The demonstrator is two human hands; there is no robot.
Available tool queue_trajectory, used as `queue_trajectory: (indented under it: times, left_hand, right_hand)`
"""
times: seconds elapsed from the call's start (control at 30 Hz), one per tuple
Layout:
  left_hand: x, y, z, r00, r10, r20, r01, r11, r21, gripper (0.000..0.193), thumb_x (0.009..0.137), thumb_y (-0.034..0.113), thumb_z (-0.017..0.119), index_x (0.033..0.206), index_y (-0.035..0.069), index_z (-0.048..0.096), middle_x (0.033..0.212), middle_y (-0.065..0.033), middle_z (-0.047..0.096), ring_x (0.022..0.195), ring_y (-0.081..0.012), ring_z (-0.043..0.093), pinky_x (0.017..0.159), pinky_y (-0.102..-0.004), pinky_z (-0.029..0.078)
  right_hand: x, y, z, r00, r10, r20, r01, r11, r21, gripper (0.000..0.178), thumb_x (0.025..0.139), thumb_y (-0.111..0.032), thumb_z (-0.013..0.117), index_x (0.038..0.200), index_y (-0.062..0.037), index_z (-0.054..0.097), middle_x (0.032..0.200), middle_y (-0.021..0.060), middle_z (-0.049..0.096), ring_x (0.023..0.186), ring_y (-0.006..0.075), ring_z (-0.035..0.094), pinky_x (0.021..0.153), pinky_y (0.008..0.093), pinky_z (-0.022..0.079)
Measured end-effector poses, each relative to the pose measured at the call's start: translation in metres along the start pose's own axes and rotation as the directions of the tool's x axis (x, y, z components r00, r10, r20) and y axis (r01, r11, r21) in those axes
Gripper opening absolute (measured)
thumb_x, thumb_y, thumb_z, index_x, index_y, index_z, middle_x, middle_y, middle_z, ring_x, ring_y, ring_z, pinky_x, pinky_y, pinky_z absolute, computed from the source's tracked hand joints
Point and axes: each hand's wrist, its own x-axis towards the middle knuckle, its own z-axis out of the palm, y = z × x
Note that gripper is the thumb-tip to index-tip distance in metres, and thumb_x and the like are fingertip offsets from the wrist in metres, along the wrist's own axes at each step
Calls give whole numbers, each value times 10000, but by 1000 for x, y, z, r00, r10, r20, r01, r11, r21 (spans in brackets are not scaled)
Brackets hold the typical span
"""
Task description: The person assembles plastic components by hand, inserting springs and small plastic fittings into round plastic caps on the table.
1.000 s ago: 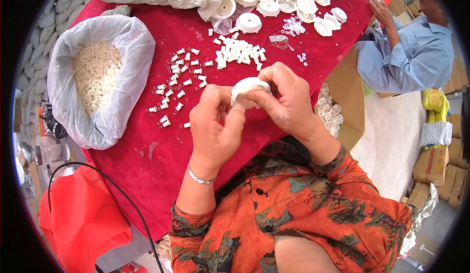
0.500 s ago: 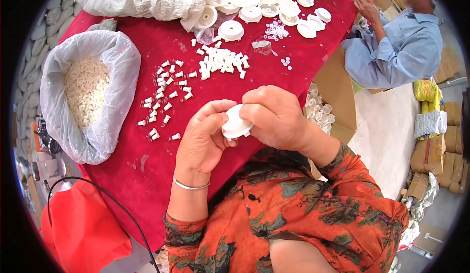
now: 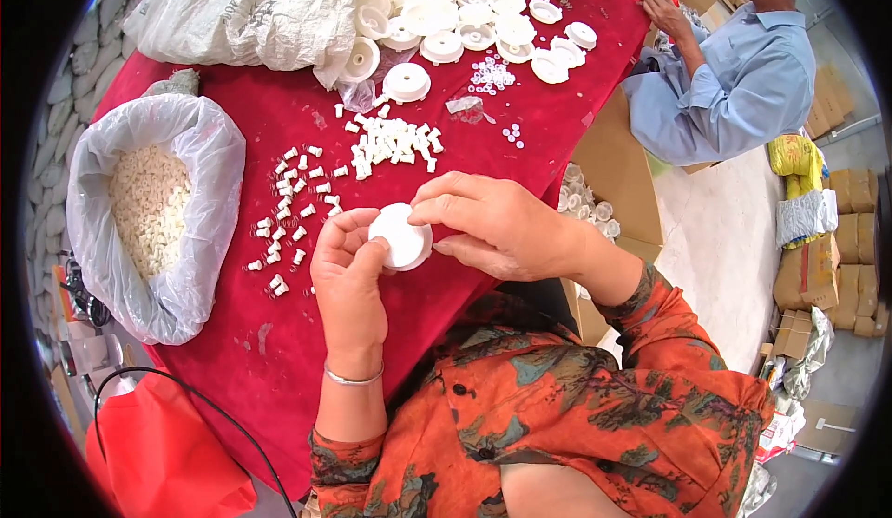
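A smooth white round plastic cap (image 3: 401,239) is tilted up over the near part of the red-covered table. My left hand (image 3: 349,262) grips its left side, thumb on the face and fingers behind. My right hand (image 3: 497,225) curls at the upper right rim, its fingertips touching the edge. Beyond the hands lie small white plugs fitted with springs (image 3: 284,211). Past these is a heap of plain small white plugs (image 3: 395,142). Similar round white plastic parts (image 3: 429,16) are piled at the far side.
A plastic-lined sack of small cream pieces (image 3: 149,211) stands left. A white woven bag (image 3: 242,16) lies far left. Small clear rings (image 3: 491,76) sit beyond the plugs. A carton of clear cups (image 3: 587,207) stands right. A co-worker in blue (image 3: 729,91) sits far right.
The cap now shows more of its smooth face, turned toward me. My right hand's grip has loosened, with its fingers spread more along the rim. The view has shifted slightly.
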Motion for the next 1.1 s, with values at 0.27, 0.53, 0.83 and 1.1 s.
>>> queue_trajectory:
  times: [0.27, 0.53, 0.83, 1.1]
  left_hand:
    - [-4, 4, 12, 996, -28, 85, 33, 998, -53, 398, 809, -91, 565, 1201, -26, 538, 984, -80, 653, 900, -115, 616, 770, -239, 509]
    - [4, -1, 8, 999, 55, 0, -55, 998, 32, 339, 837, -82, 541, 1170, -21, 547, 969, -82, 662, 843, -103, 620, 726, -221, 502]
    - [6, -1, 2, 996, 80, -46, -78, 996, 45, 296, 846, -61, 557, 1138, -12, 556, 949, -67, 656, 828, -87, 610, 714, -211, 484]
    - [2, 2, 5, 992, 119, -30, -119, 993, 1, 292, 848, -76, 542, 1133, -13, 556, 962, -74, 656, 840, -97, 612, 731, -221, 488]
  right_hand:
    - [-9, 20, 10, 962, 273, 6, -269, 944, 191, 149, 819, -42, 686, 946, -31, 611, 950, 97, 587, 844, 235, 602, 742, 328, 493]
    - [27, 125, -38, 954, 235, -188, -300, 786, -541, 80, 829, -118, 662, 902, -87, 675, 865, 95, 654, 778, 302, 644, 663, 385, 521]
    - [29, 147, -46, 956, 293, -7, -230, 737, -635, 98, 764, -8, 584, 835, -28, 648, 881, 152, 618, 862, 334, 636, 726, 429, 529]
    - [30, 145, -56, 971, 228, 66, -113, 687, -718, 72, 808, -37, 601, 852, -50, 656, 853, 126, 611, 792, 327, 624, 675, 406, 517]
